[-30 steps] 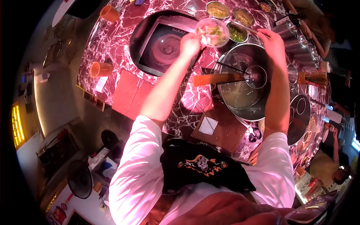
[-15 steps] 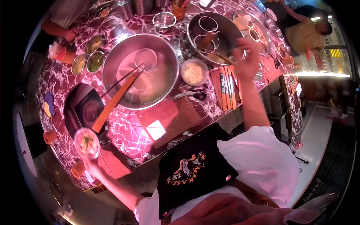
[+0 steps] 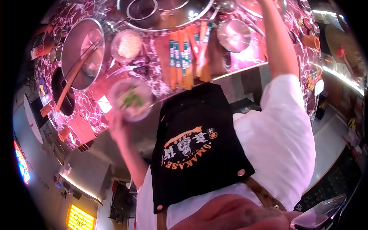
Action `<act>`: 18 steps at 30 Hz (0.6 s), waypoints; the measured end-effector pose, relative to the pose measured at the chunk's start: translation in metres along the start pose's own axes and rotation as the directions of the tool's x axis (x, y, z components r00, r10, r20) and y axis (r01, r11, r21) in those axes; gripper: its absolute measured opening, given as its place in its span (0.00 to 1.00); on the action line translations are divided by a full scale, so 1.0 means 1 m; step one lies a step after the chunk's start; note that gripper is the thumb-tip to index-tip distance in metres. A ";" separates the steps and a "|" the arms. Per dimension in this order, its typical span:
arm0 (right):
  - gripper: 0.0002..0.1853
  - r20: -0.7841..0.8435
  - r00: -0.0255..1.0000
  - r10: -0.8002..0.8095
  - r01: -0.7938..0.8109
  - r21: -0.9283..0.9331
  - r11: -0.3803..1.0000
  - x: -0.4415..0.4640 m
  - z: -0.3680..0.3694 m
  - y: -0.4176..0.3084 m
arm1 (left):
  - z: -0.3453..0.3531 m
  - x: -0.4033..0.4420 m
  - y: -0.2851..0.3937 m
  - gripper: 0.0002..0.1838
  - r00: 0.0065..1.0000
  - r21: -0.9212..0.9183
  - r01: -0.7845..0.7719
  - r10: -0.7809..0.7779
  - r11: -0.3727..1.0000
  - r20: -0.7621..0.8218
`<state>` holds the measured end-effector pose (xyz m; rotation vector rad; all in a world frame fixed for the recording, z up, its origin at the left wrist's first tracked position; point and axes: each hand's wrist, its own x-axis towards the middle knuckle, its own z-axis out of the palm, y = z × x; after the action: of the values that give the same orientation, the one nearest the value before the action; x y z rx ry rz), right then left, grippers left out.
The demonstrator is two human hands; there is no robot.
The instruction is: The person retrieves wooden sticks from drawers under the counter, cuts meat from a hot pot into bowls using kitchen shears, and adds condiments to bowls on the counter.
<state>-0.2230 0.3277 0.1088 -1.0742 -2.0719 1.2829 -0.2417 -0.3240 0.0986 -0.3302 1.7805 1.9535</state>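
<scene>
My left hand (image 3: pixel 118 124) grips a small round bowl (image 3: pixel 115 94) from its near side, over the table's front edge. In the bowl lies pale food topped with chopped greens (image 3: pixel 133 99). My right forearm (image 3: pixel 279 42) stretches away past the top edge of the view, so the right hand itself is hidden. Below that arm stands a shiny metal bowl (image 3: pixel 234 35). Several wooden sticks with green labels (image 3: pixel 178 57) lie between the two arms. Scissors with black handles (image 3: pixel 141 66) rest just beyond the held bowl.
A large metal pot (image 3: pixel 100 73) holds a long wooden handle (image 3: pixel 73 80) that leans over its rim. A wide pan (image 3: pixel 168 27) with round strainers stands at the back. Beside the pot sits a tub of pale chopped food (image 3: pixel 129 46). A black dish (image 3: pixel 57 90) lies at left.
The view has swung right. My left hand has brought the bowl from the table's left side to near the scissors. My right hand has reached farther away and left the view.
</scene>
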 end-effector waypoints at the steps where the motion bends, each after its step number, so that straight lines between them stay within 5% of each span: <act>1: 0.21 0.018 0.997 -0.074 0.069 0.183 0.981 -0.007 -0.044 0.012 | 0.045 -0.004 -0.031 0.10 0.999 -0.005 0.027 -0.027 1.000 -0.042; 2: 0.23 -0.046 0.997 -0.055 0.067 0.333 0.941 -0.025 -0.084 0.020 | 0.092 -0.009 -0.037 0.10 0.991 0.469 0.020 -0.078 0.883 0.105; 3: 0.24 -0.108 0.994 -0.027 0.075 0.474 0.877 -0.049 -0.121 0.030 | 0.145 -0.015 -0.057 0.12 0.956 0.266 0.025 -0.101 0.964 0.277; 4: 0.27 -0.095 0.995 -0.036 0.081 0.517 0.852 -0.069 -0.161 0.047 | 0.195 -0.022 -0.064 0.12 0.916 0.324 0.052 -0.175 0.944 0.361; 5: 0.31 -0.086 0.995 -0.048 0.088 0.558 0.825 -0.091 -0.192 0.062 | 0.242 -0.029 -0.085 0.12 0.885 0.191 0.191 -0.253 0.963 0.391; 7: 0.24 -0.077 0.996 -0.035 0.063 0.389 0.919 -0.138 -0.220 0.085 | 0.317 -0.034 -0.130 0.11 0.783 0.086 0.237 -0.242 0.968 0.573; 10: 0.26 0.014 0.995 0.102 -0.100 -0.097 0.990 -0.188 -0.262 0.097 | 0.419 -0.041 -0.175 0.11 0.735 0.266 0.201 -0.325 0.943 0.595; 11: 0.27 0.096 0.991 0.097 -0.054 -0.381 0.923 -0.196 -0.280 0.103 | 0.446 -0.043 -0.190 0.11 0.736 0.294 0.173 -0.322 0.940 0.596; 13: 0.29 0.170 0.927 0.334 0.003 -0.895 0.446 -0.208 -0.279 0.058 | 0.489 -0.036 -0.214 0.14 0.761 0.360 0.022 -0.249 0.933 0.599; 15: 0.25 0.246 0.926 0.284 0.134 -0.922 0.363 -0.215 -0.286 0.058 | 0.519 -0.028 -0.247 0.16 0.815 0.444 -0.213 -0.092 0.870 0.572; 18: 0.19 0.329 0.856 0.398 0.325 -0.942 0.080 -0.209 -0.274 0.049 | 0.529 -0.035 -0.233 0.15 0.812 0.506 -0.352 -0.011 0.787 0.583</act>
<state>0.1156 0.3130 0.1902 -1.2946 -3.5452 -0.3225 -0.0248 0.1998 -0.0197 0.6016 1.9195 1.2708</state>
